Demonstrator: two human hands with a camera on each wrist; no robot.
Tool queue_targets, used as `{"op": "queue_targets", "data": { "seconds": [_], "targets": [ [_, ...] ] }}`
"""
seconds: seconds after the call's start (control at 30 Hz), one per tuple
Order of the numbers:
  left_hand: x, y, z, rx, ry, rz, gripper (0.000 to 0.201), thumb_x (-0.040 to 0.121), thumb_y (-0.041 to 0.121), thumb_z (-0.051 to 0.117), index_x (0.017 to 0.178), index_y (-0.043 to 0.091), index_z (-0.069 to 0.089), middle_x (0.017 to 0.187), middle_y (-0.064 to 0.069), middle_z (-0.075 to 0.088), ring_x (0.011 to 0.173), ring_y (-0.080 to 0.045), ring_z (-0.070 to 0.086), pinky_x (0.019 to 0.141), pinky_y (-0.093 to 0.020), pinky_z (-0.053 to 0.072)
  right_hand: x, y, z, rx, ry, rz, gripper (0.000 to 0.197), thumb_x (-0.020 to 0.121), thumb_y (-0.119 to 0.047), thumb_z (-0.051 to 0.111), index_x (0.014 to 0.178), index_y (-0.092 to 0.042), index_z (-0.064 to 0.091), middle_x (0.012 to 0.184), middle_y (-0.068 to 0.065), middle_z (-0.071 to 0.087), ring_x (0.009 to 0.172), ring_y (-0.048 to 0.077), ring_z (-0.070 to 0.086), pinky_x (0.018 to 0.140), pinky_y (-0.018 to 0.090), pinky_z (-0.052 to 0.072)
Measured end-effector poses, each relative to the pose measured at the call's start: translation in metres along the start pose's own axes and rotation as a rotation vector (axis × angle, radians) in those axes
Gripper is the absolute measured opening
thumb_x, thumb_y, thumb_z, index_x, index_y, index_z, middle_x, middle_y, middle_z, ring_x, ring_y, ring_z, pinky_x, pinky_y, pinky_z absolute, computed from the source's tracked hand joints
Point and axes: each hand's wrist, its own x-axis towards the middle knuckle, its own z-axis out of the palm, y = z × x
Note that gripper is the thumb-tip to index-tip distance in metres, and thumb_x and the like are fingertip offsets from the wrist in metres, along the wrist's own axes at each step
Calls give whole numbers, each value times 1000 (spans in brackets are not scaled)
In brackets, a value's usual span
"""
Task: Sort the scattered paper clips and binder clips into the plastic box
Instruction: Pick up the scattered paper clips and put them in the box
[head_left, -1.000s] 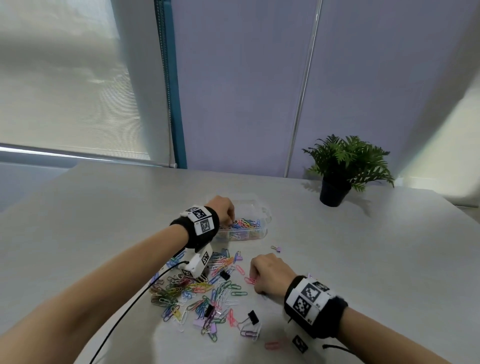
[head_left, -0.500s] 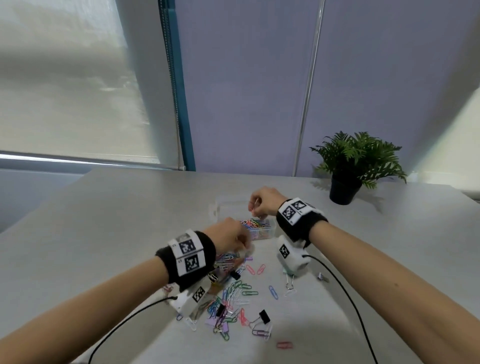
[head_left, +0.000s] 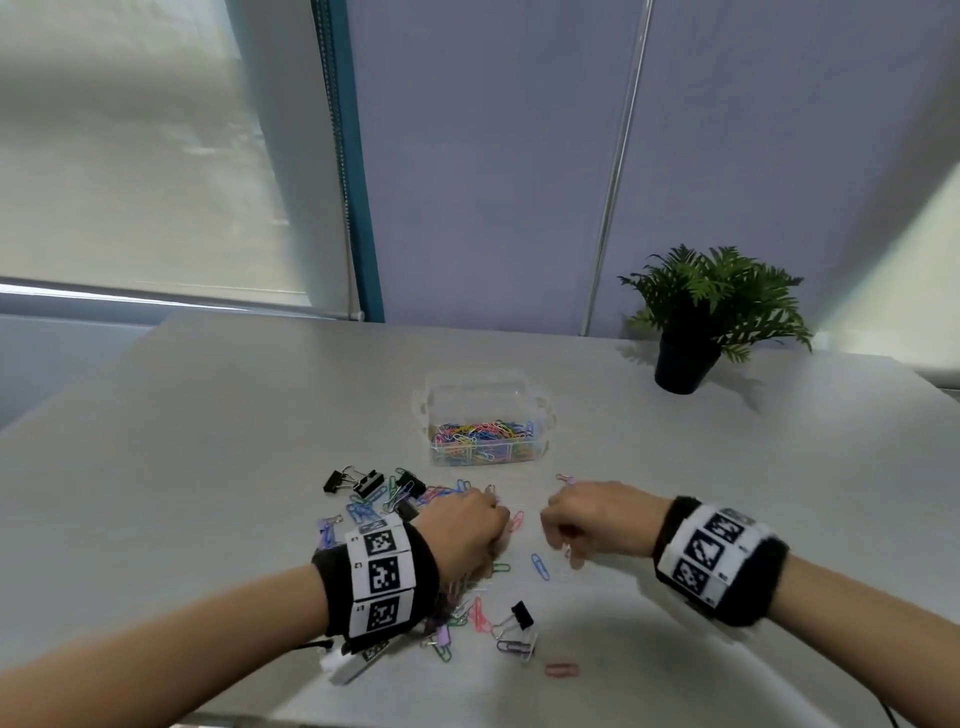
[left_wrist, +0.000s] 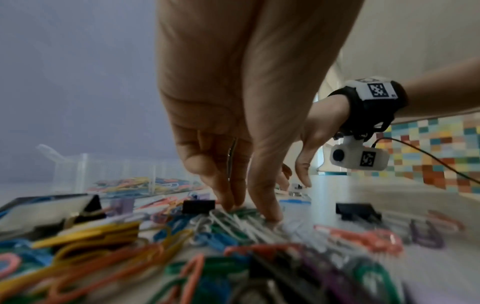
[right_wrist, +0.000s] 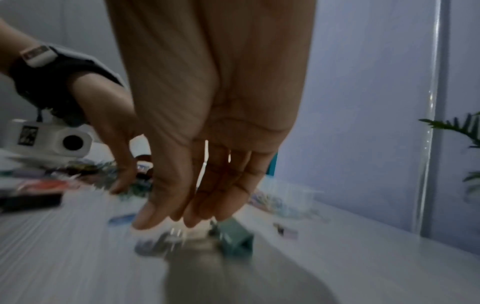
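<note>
The clear plastic box (head_left: 488, 415) stands mid-table, holding several coloured paper clips; it also shows as the box (left_wrist: 85, 168). In front of it lies a scatter of coloured paper clips (head_left: 540, 565) and black binder clips (head_left: 358, 480). My left hand (head_left: 493, 519) is down on the pile; in the left wrist view the left hand (left_wrist: 249, 211) has straight fingers and thumb touching green and white clips (left_wrist: 241, 218). My right hand (head_left: 553, 530) hovers just right of it. The right wrist view is blurred: the right hand (right_wrist: 168, 221) points down over a small teal binder clip (right_wrist: 235, 234), holding nothing I can see.
A potted plant (head_left: 701, 322) stands at the table's back right. Another black binder clip (head_left: 522, 616) and a pink paper clip (head_left: 561, 669) lie near the front edge. A cable runs from each wrist camera.
My right hand has come back from above the box to the table beside the left hand. The left hand stays low over the pile.
</note>
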Motion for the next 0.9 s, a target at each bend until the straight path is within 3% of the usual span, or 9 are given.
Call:
{"op": "queue_targets", "data": {
  "seconds": [0.23,0.33,0.4,0.5,0.57,0.63,0.77,0.9],
  "targets": [
    [3,-3,5,-86,-44,4,16,87,6,53,98,10,63,108,-12,63,105,-29,58,90,-41,50,-7,9,20,60,70,43,7,80,-15,63,86,-11,61,90,1,56,94,16,49,77,28,40],
    [5,-5,3,-103,-70,39,12,86,9,57,96,8,63,104,-13,66,102,-28,59,88,-39,50,-3,3,20,106,95,37,3,82,-15,60,80,-16,58,75,-9,50,83,13,48,70,22,37],
    [8,-6,1,-94,-77,34,13,84,10,58,96,9,63,103,-13,66,101,-29,59,84,-38,49,2,-3,22,166,110,29,13,80,-10,58,75,-21,55,66,-14,53,74,10,52,62,18,37],
    [16,-13,-6,-112,-18,-8,16,84,13,57,100,9,61,107,-12,65,103,-27,58,81,-35,46,8,-12,24,304,159,84,22,77,-5,64,79,-23,52,80,4,70,80,17,64,70,27,48],
    [22,-21,-12,-175,38,-44,16,85,15,59,99,8,61,107,-10,66,102,-25,59,79,-29,43,11,-16,25,374,190,168,26,73,-8,71,85,-22,52,88,10,68,81,19,60,74,29,47],
    [28,-32,-19,-241,68,-63,17,83,18,65,97,8,63,103,-8,68,99,-23,61,76,-26,42,14,-21,30,396,210,219,29,72,-9,74,86,-21,51,79,4,61,79,17,54,75,29,46],
    [37,-43,-29,-150,35,13,16,85,16,62,98,8,64,100,-11,68,95,-25,61,74,-28,41,16,-25,33,345,216,155,19,80,2,62,92,-12,56,62,-1,56,83,28,66,78,40,53],
    [41,-37,-26,-33,-28,118,20,85,19,62,103,10,63,103,-11,65,100,-26,57,81,-33,43,21,-15,25,245,175,71,15,81,5,56,87,-8,60,55,-12,46,82,27,68,68,32,48]
  ]
}}
